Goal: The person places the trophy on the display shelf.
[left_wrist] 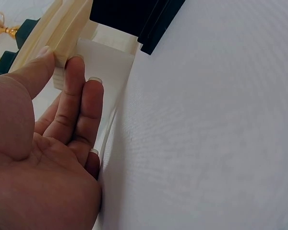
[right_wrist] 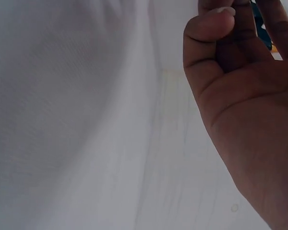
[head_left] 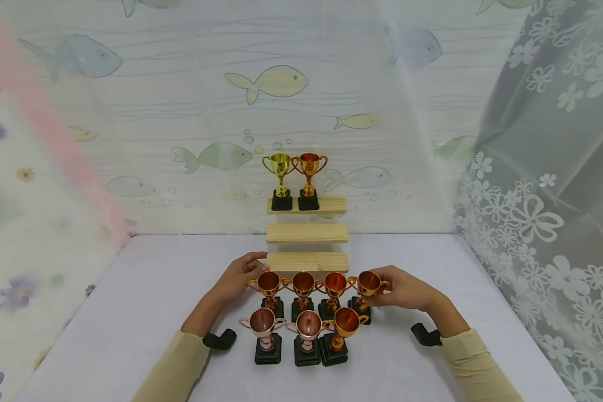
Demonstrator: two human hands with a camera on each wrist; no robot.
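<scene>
In the head view my left hand point(head_left: 240, 277) is at the left end of the lowest board point(head_left: 307, 261) of a three-step wooden stand. The left wrist view shows its thumb point(left_wrist: 36, 69) and forefinger pinching the edge of a wooden board point(left_wrist: 69, 36). My right hand point(head_left: 404, 287) holds the rightmost gold trophy cup point(head_left: 369, 283) of the back row, thumb by the stem and fingers behind the cup. From the right wrist, the curled fingers point(right_wrist: 209, 28) hide most of what they hold. Three more copper-gold trophies, including a red-lined one point(head_left: 335, 283), stand left of it.
A yellow-gold trophy point(head_left: 280, 167) and an orange-gold trophy point(head_left: 309, 166) stand on the top board point(head_left: 333, 205). Nearer me are two rose-gold trophies, one at the left point(head_left: 262, 324), and an orange-gold one point(head_left: 345, 324). The middle board point(head_left: 306, 233) bears nothing. A fish-print curtain point(head_left: 181, 100) hangs behind.
</scene>
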